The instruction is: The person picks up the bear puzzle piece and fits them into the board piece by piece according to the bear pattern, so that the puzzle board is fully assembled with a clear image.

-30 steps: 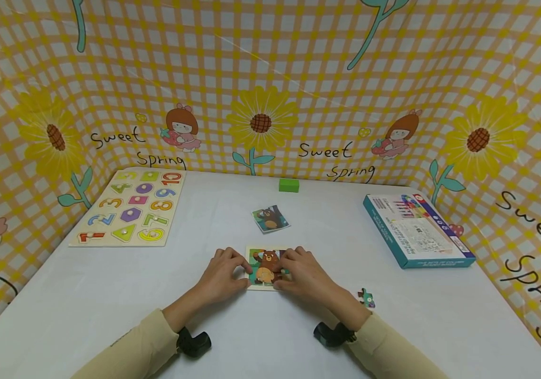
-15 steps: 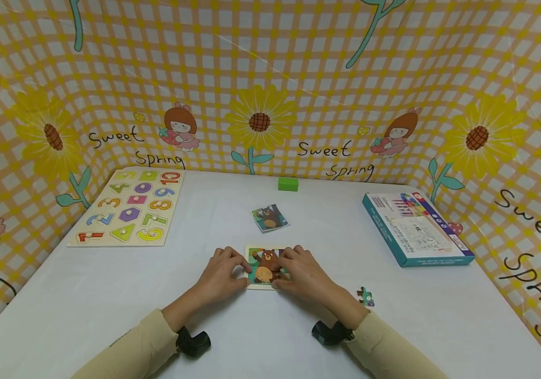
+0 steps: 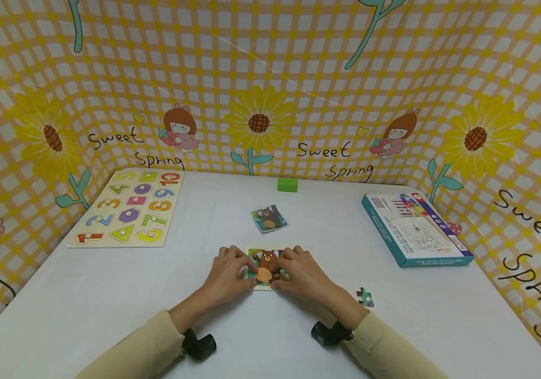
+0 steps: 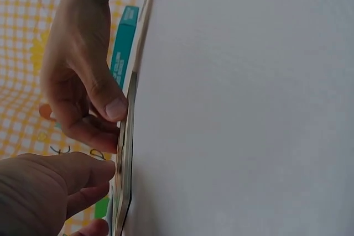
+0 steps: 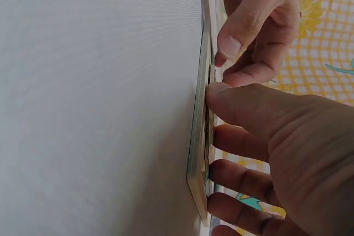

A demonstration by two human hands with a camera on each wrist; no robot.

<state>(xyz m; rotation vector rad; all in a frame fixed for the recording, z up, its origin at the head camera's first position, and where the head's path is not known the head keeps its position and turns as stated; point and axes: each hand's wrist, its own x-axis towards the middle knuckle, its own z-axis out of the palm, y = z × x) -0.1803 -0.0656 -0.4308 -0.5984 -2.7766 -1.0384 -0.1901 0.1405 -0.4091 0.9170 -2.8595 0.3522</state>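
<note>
A bear jigsaw puzzle (image 3: 267, 259) lies in a pale wooden tray (image 3: 266, 288) in front of me, seen edge-on in both wrist views. My left hand (image 3: 229, 275) reaches over its left side, forefinger on the picture by the bear's belly and thumb near the lower edge. Over the right side, my right hand (image 3: 302, 273) has thumb and fingers bent onto a puzzle piece (image 5: 211, 128), which sits slightly raised at the tray's edge; the hand hides much of that side. A loose teal and brown puzzle piece (image 3: 366, 297) lies beside my right forearm.
Picture cards (image 3: 269, 218) of the bear lie beyond the tray, with a green block (image 3: 287, 185) further back. A wooden number board (image 3: 128, 210) lies at the left, a teal-edged box (image 3: 414, 231) at the right. Checked cloth walls (image 3: 261, 63) surround the white table.
My left hand has shifted slightly right, its forefinger now further over the picture near the bear's belly. The right hand stays almost in place.
</note>
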